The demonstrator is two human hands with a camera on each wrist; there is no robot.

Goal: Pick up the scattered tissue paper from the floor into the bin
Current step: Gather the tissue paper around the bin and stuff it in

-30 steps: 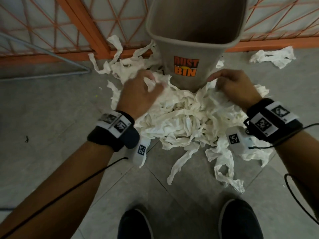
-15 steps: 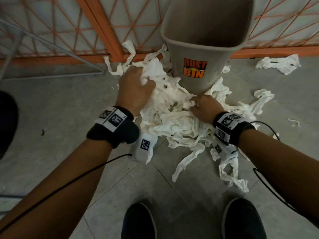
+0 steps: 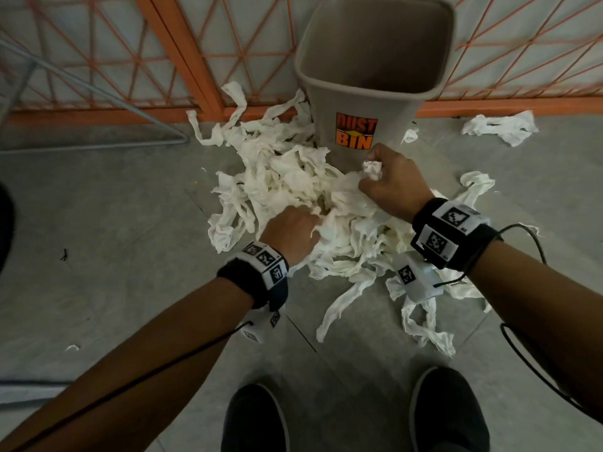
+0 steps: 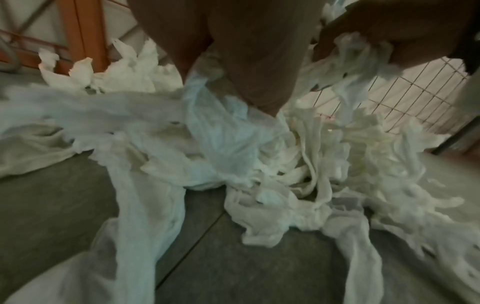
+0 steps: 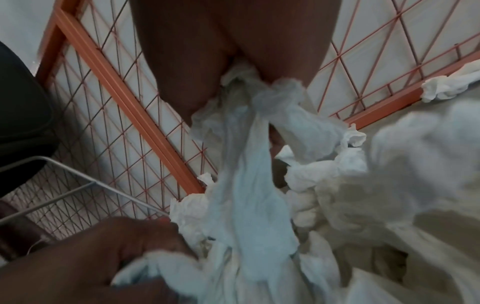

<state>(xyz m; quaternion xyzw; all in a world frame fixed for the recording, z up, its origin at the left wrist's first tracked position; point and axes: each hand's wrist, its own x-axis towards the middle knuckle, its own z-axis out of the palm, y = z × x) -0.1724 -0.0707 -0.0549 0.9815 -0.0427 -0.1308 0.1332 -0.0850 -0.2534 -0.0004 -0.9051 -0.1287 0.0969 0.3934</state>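
A big heap of white tissue paper [image 3: 293, 177] lies on the grey floor in front of a tan bin [image 3: 372, 102] marked DUST BIN. My left hand [image 3: 293, 230] is sunk into the near side of the heap and grips a bunch of tissue [image 4: 223, 131]. Closer to the bin's base, my right hand [image 3: 388, 181] is fisted round a wad of tissue [image 3: 372, 169], from which long strands [image 5: 249, 164] hang down to the heap. The bin's inside looks dark, and no contents show in it.
An orange mesh fence [image 3: 182, 50] runs behind the bin. A grey wire rack [image 3: 98, 93] leans at the left. A separate tissue piece [image 3: 499, 127] lies at the right by the fence, and loose strands [image 3: 424, 324] trail toward my two dark shoes [image 3: 447, 409].
My left hand has come back from the far left of the heap to its near middle. My right hand has risen toward the bin with a wad of tissue.
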